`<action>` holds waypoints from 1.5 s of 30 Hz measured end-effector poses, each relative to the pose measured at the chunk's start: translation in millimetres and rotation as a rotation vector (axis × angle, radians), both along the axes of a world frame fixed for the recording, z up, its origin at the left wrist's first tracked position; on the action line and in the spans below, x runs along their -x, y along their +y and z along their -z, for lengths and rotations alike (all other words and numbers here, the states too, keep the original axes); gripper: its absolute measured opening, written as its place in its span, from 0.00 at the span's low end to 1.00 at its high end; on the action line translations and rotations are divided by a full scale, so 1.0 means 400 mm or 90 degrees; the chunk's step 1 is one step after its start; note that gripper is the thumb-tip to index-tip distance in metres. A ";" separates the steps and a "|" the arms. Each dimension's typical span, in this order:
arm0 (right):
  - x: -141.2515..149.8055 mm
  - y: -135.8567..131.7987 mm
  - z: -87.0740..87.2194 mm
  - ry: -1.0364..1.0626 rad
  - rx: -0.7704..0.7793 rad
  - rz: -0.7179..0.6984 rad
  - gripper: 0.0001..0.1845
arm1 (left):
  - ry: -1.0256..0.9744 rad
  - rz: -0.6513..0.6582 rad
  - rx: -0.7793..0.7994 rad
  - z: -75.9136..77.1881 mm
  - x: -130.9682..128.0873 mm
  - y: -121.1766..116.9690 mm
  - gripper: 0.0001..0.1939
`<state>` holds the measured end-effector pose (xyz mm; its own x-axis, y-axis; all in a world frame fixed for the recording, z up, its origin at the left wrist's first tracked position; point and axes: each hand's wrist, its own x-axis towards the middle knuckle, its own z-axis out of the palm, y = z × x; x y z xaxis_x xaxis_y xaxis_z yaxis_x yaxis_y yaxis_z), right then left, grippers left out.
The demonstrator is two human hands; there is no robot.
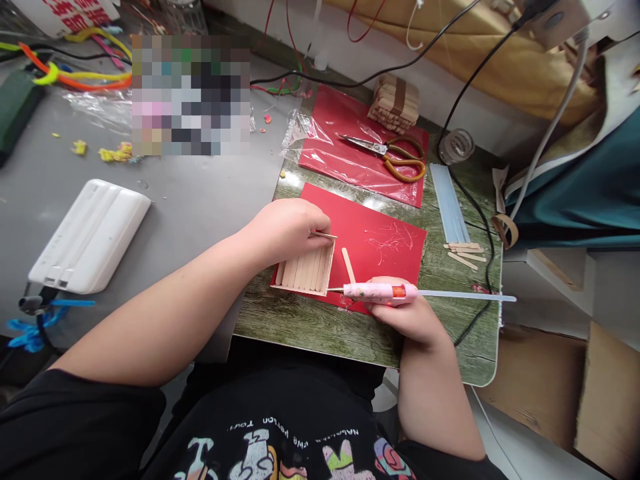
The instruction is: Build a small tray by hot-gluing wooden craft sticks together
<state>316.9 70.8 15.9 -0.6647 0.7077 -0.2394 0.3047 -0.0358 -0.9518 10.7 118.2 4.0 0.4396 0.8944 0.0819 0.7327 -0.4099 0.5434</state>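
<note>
My left hand point(295, 227) is closed at the far side of a small tray-like piece made of wooden craft sticks point(303, 272). Between its fingers a thin craft stick point(324, 235) shows edge-on; whether it touches the piece I cannot tell. My right hand point(407, 313) grips a pink hot glue gun point(373, 292). The gun's metal tip is at the near right corner of the stick piece. A long translucent glue stick point(467, 295) juts out of the gun's back. One loose craft stick point(348, 265) lies on the red sheet point(395, 233) beneath the work.
Scissors point(387, 152) and a banded bundle of craft sticks point(395, 103) lie on a wrapped red pack point(330, 127). Spare glue sticks point(450, 203), loose sticks point(465, 252), a glass jar point(456, 147) and a black cord are to the right. A white power bank point(90, 233) sits left.
</note>
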 end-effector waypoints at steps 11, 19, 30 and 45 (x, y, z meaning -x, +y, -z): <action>0.000 -0.005 0.002 0.019 0.047 0.007 0.22 | 0.010 -0.009 0.027 -0.012 -0.003 0.001 0.13; -0.004 -0.006 0.003 -0.001 0.045 0.002 0.22 | 0.008 -0.010 0.024 -0.013 -0.004 -0.001 0.14; -0.013 -0.002 0.000 -0.024 0.059 -0.012 0.21 | 0.010 -0.005 0.010 -0.008 -0.003 0.000 0.13; -0.032 0.019 0.012 0.079 0.084 0.006 0.17 | 0.015 0.008 0.013 0.001 0.001 0.003 0.13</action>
<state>329.8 78.5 11.1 -0.6888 0.6816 -0.2469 0.1840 -0.1651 -0.9690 10.4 119.3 3.5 0.4521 0.8903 0.0535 0.7402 -0.4080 0.5344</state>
